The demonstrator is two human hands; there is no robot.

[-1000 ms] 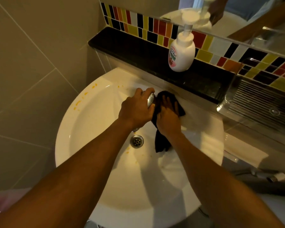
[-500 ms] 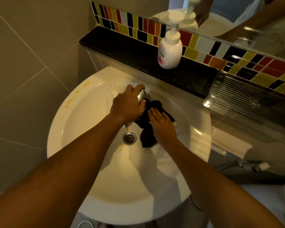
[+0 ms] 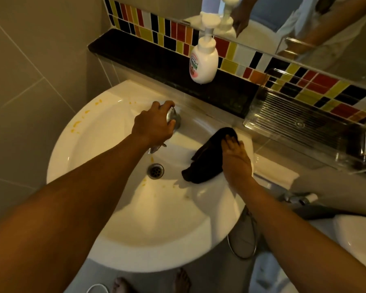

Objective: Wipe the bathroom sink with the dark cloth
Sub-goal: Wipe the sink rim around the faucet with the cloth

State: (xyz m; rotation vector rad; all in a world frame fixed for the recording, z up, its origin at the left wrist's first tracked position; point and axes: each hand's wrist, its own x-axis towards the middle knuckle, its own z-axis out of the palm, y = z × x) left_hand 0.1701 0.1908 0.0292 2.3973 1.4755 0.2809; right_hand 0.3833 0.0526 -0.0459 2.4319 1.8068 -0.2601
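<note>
From the head camera, both your forearms reach forward over the round white ceramic sink (image 3: 114,208). Your left hand (image 3: 152,125) curls palm-down around the shiny chrome tap (image 3: 172,115) at the basin's back rim, fingers closed on it. Your right hand (image 3: 236,159) lies flat, fingers extended, pressing the dark, soft, crumpled cloth (image 3: 205,161) against the basin's right inner slope, near the round metal drain (image 3: 155,170). Yellow-orange smears (image 3: 76,124) dot the glossy left rim. A white plastic pump soap bottle (image 3: 203,62) stands upright on the black polished ledge (image 3: 156,62).
</note>
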